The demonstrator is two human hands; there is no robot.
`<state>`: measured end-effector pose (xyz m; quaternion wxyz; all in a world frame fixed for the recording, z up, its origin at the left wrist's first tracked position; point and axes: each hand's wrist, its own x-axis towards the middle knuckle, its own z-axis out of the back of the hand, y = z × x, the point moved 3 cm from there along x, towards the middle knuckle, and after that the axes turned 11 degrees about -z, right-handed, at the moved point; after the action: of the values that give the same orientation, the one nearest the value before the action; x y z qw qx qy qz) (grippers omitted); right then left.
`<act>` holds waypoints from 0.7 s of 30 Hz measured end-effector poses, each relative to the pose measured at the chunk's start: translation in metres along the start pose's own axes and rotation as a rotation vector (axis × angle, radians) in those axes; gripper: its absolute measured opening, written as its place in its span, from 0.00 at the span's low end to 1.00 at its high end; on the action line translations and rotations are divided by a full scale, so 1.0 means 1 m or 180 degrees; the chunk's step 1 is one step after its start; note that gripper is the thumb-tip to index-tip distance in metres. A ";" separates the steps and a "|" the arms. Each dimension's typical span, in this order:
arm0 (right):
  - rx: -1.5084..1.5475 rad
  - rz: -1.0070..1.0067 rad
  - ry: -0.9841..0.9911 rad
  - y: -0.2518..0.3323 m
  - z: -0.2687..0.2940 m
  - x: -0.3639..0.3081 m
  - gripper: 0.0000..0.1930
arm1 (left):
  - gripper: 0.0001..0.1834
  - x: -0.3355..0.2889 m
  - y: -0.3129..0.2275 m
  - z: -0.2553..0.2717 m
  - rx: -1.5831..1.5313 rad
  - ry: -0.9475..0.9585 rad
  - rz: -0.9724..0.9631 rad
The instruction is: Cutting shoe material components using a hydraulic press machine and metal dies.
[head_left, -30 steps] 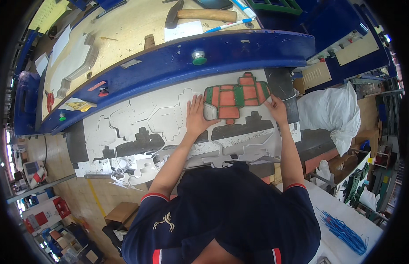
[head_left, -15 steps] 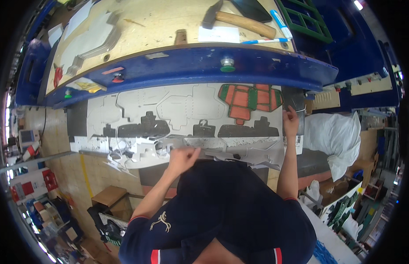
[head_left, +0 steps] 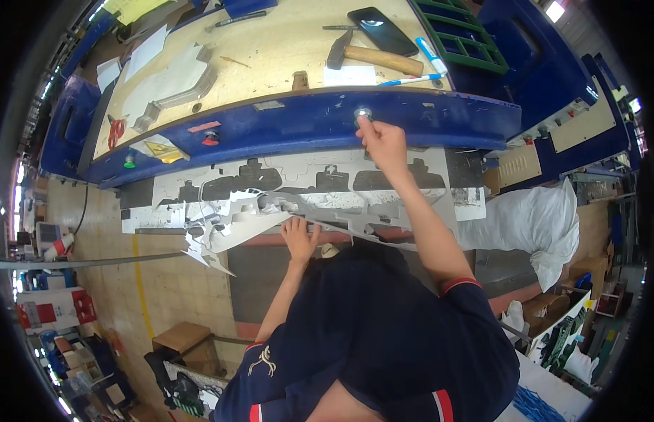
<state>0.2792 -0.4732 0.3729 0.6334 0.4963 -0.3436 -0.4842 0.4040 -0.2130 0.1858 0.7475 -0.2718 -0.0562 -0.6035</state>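
My right hand [head_left: 387, 146] reaches up to the blue machine beam [head_left: 291, 114], its fingers curled against a metal-rimmed push button [head_left: 363, 112]. The hand covers most of the button. Below, my left hand [head_left: 299, 240] lies palm down with fingers apart at the near edge of the work bed, beside crumpled strips of cut grey card scrap [head_left: 246, 230]. Beyond the scrap, a grey card sheet [head_left: 304, 167] with die-cut outlines and dark openings extends under the beam. Its far part is hidden there.
On the wooden top lie a hammer [head_left: 383, 60], a phone [head_left: 384, 32], markers, red scissors [head_left: 116, 131] and stacked card blanks [head_left: 168, 88]. A red button [head_left: 211, 138] and green button [head_left: 130, 162] sit on the beam's left. A white sack [head_left: 527, 221] bulges at right.
My right hand has moved from the sheet's right end up to the beam button. My left hand has spread out near the edge. The red and green die piece is out of sight.
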 end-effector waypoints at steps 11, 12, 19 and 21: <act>-0.0078 0.1027 -0.0995 -0.005 -0.003 0.000 0.22 | 0.15 0.053 0.016 -0.009 -0.0204 -0.0147 0.0220; 0.0268 0.0341 -0.0403 -0.008 -0.001 -0.002 0.22 | 0.15 0.053 0.017 -0.002 -0.0267 -0.0116 0.0196; -0.1289 0.0116 0.0014 -0.096 0.028 -0.067 0.23 | 0.13 0.044 0.018 0.015 -0.0477 -0.0113 -0.0071; -0.1436 0.0351 -0.0165 -0.130 0.038 -0.080 0.21 | 0.12 0.042 0.016 0.012 -0.0364 -0.0083 -0.0156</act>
<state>0.1859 -0.4133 0.2616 0.7447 0.3101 -0.2693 -0.5260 0.4328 -0.2415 0.2082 0.7150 -0.3204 -0.0379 -0.6202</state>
